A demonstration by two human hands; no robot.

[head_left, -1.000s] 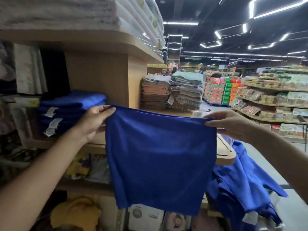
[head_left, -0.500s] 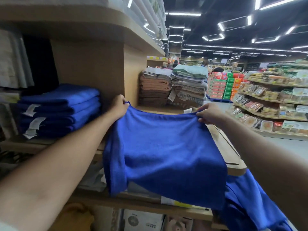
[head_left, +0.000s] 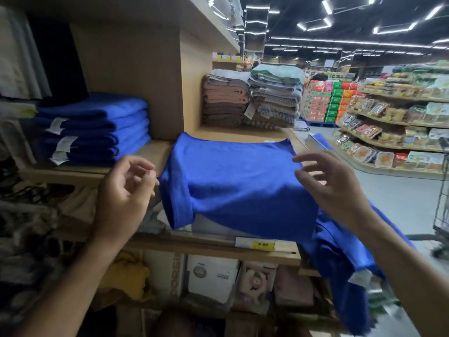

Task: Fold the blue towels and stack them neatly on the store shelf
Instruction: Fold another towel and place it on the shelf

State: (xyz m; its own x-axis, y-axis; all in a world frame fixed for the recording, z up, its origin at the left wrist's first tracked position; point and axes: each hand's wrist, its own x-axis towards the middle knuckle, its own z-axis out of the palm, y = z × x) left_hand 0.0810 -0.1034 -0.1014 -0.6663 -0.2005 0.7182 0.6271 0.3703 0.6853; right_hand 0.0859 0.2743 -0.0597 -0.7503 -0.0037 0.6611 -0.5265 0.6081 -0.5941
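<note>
- The blue towel (head_left: 238, 181) lies spread across the wooden shelf (head_left: 155, 152), dead centre. Its far edge sits flat on the board and its near part sags over the front lip.
- The left hand (head_left: 124, 190) hovers at nine o'clock of the towel, just beside the drooping left hem. The fingers are loosely curled and hold nothing.
- The right hand (head_left: 332, 188) is at three o'clock with its fingers spread wide, the tips over the towel's right edge. It grips nothing, and I can't tell whether the tips brush the cloth.
- Up at ten o'clock sits the stack of folded blue towels (head_left: 97, 127), white labels facing out. I judge that's where this one ends up.
- At four to five o'clock, loose blue towels (head_left: 340, 259) spill off the shelf end, not yet folded.
- Brown and grey towels (head_left: 226, 100) are piled at twelve o'clock, and a yellow price tag (head_left: 255, 244) is at six.
- It looks light, soft and floppy, with no stiffness at all. See how the left hem rolls under itself.
- I'd say it won't slip, since the cloth grips the board, but it will wrinkle if dragged.
- The best hold is to pinch the two near corners hanging at seven and five o'clock and carry them up to the far edge.
- Then smooth it flat with the palms before lifting it across to the stack.
</note>
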